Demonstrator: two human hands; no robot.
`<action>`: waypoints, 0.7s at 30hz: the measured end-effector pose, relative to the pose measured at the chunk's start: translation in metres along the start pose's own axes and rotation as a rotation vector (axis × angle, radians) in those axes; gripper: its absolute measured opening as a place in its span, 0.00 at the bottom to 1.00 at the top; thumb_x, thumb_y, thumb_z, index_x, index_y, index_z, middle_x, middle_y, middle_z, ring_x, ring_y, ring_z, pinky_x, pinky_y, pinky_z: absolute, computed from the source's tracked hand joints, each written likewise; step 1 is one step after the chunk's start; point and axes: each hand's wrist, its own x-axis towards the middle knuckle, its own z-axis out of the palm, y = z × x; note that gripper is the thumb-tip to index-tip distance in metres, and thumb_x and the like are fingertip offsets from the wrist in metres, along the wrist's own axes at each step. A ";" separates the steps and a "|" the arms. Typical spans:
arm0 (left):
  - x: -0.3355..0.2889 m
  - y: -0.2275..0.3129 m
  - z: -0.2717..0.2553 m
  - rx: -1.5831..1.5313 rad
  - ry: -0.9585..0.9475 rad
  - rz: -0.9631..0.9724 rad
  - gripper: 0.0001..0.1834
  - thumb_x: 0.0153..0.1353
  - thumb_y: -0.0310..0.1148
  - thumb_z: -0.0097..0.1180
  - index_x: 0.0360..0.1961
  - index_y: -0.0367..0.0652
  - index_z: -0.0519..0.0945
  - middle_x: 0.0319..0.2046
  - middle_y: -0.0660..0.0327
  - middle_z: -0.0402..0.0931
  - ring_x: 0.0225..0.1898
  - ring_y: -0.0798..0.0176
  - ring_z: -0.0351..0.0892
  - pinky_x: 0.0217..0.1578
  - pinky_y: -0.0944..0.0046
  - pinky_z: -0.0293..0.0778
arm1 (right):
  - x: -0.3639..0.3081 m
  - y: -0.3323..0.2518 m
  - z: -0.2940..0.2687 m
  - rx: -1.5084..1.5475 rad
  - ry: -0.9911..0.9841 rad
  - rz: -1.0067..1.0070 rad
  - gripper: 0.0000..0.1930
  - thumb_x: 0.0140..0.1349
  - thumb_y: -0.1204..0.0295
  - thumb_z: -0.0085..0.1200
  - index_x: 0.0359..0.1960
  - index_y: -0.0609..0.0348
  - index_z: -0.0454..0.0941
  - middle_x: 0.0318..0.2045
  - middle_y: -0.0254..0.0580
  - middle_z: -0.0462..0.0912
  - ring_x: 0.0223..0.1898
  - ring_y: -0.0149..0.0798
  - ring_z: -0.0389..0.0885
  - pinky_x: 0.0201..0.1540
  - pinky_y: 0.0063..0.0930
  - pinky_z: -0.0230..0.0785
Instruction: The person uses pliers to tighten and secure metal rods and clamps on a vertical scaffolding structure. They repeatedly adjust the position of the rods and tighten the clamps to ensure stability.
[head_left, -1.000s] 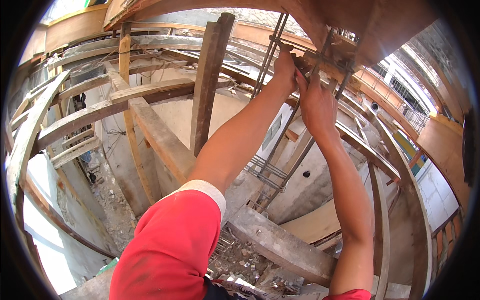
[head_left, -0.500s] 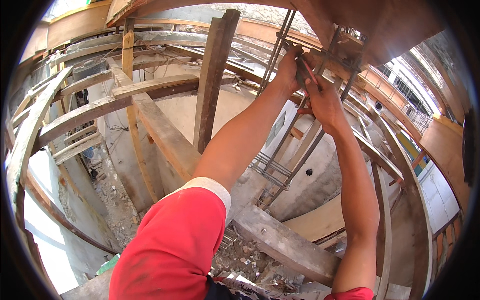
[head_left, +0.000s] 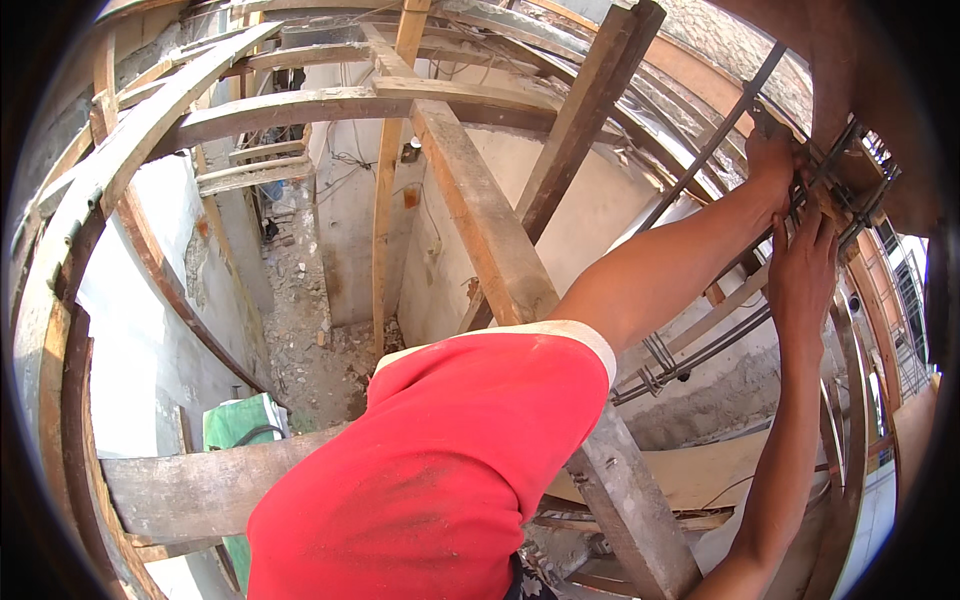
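Observation:
At the upper right, my left hand is closed high on a cage of dark steel reinforcing bars. A dark piece pokes out above its fist; what it is I cannot make out. Just below, my right hand reaches up with its fingers stretched against the crossing bars and a small piece of wood. Its fingertips are partly hidden among the bars. My left arm, in a red sleeve with a pale cuff, crosses the middle of the view.
An upright dark timber post stands left of the cage. Long wooden beams and a concrete-smeared beam span the drop around me. Far below lies a rubble-strewn floor between walls. A green-and-white sack rests at lower left.
The view has swung left, so the cage and both hands sit farther right. The red-edged tool seen between my hands no longer shows. My right hand's fingers are now stretched upward.

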 end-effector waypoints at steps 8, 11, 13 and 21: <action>0.011 0.016 -0.003 0.130 0.060 -0.153 0.08 0.67 0.35 0.47 0.38 0.42 0.68 0.21 0.57 0.68 0.17 0.60 0.70 0.14 0.59 0.67 | 0.003 0.019 0.023 -0.191 -0.065 -0.008 0.21 0.75 0.53 0.46 0.61 0.52 0.70 0.35 0.51 0.80 0.34 0.58 0.86 0.27 0.45 0.78; -0.034 0.022 -0.003 -0.150 0.013 -0.422 0.13 0.67 0.42 0.49 0.30 0.45 0.70 0.18 0.59 0.68 0.18 0.60 0.71 0.16 0.58 0.69 | -0.014 0.033 0.035 -0.020 -0.079 0.151 0.20 0.77 0.53 0.43 0.59 0.53 0.70 0.28 0.45 0.78 0.27 0.49 0.84 0.21 0.36 0.72; -0.045 0.026 -0.005 -0.234 -0.059 -0.474 0.18 0.67 0.46 0.49 0.24 0.47 0.69 0.17 0.60 0.68 0.19 0.61 0.72 0.17 0.58 0.69 | -0.009 0.033 0.027 0.567 -0.187 0.520 0.18 0.78 0.54 0.41 0.55 0.53 0.71 0.23 0.39 0.74 0.20 0.39 0.77 0.18 0.29 0.65; -0.020 -0.005 -0.013 0.020 -0.044 -0.321 0.16 0.69 0.34 0.51 0.23 0.43 0.66 0.18 0.64 0.63 0.18 0.64 0.66 0.19 0.67 0.68 | -0.012 0.017 -0.002 0.858 -0.347 0.781 0.22 0.78 0.50 0.40 0.42 0.58 0.72 0.24 0.43 0.76 0.21 0.40 0.74 0.24 0.32 0.63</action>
